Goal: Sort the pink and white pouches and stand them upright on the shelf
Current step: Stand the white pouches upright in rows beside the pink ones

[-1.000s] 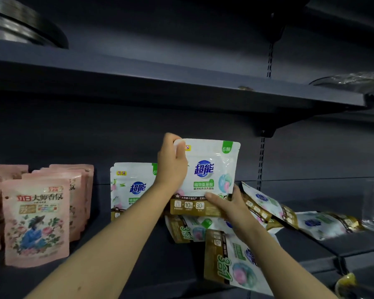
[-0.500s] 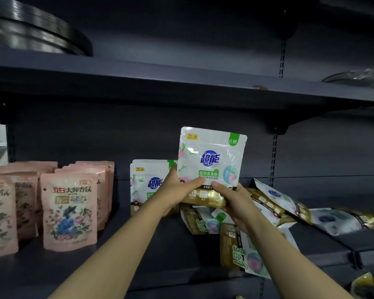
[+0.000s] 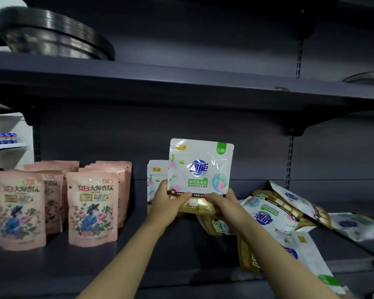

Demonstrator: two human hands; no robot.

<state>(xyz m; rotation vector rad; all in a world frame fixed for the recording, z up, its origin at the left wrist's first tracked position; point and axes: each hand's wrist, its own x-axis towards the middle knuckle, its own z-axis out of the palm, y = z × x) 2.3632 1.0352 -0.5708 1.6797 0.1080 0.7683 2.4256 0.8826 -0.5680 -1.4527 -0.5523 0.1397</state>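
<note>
I hold a white pouch (image 3: 200, 167) upright over the dark shelf (image 3: 171, 251), near its middle. My left hand (image 3: 168, 203) grips its lower left corner and my right hand (image 3: 222, 205) grips its lower right, both at the gold bottom band. Just behind it on the left stands another white pouch (image 3: 155, 180), partly hidden. Pink pouches (image 3: 93, 207) stand upright in rows on the left of the shelf. To the right, several white pouches (image 3: 274, 219) lie flat and jumbled, some under my right forearm.
An upper shelf (image 3: 181, 83) overhangs closely, carrying a stack of metal pans (image 3: 52, 37) at the left. Shelf brackets (image 3: 293, 131) hang below it. Blue cans (image 3: 1, 138) sit on a far shelf at the left edge.
My left hand slid from the pouch's top corner down to its bottom edge. The pouch came lower toward the shelf, and my view shifted so more pink pouches show on the left.
</note>
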